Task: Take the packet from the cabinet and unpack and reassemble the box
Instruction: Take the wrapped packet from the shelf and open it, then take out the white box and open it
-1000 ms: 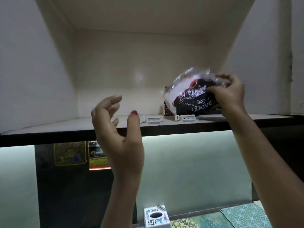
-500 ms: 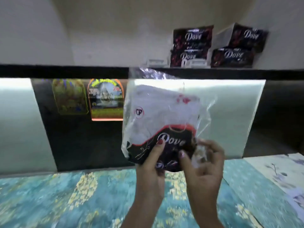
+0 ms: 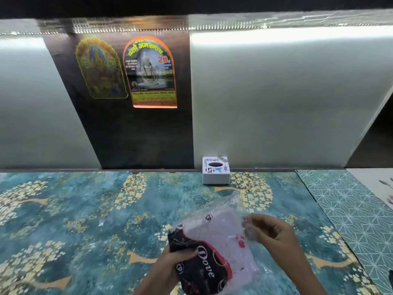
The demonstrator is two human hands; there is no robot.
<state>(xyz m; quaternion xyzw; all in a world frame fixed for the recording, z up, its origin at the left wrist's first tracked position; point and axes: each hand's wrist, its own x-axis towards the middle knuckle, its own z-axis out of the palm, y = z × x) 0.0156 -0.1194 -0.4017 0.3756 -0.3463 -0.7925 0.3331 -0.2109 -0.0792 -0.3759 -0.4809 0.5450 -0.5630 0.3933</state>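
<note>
The packet (image 3: 214, 248) is a clear plastic bag holding flattened white, black and red "Dove" box cardboard. It hangs just above the patterned teal counter (image 3: 85, 220), near the lower middle. My left hand (image 3: 170, 262) grips its lower black end from below. My right hand (image 3: 270, 233) pinches the loose plastic at the packet's upper right side. The cabinet's dark underside (image 3: 191, 5) runs along the top edge; its inside is out of view.
A small white "Dart" box (image 3: 215, 170) stands at the back of the counter against the wall. Two stickers (image 3: 148, 71) hang on the dark panel behind. A teal geometric mat (image 3: 350, 205) lies at the right.
The packet came out of the cabinet shelf and down to counter height. My left hand joined the right on it, and my view has dropped from the cabinet to the counter.
</note>
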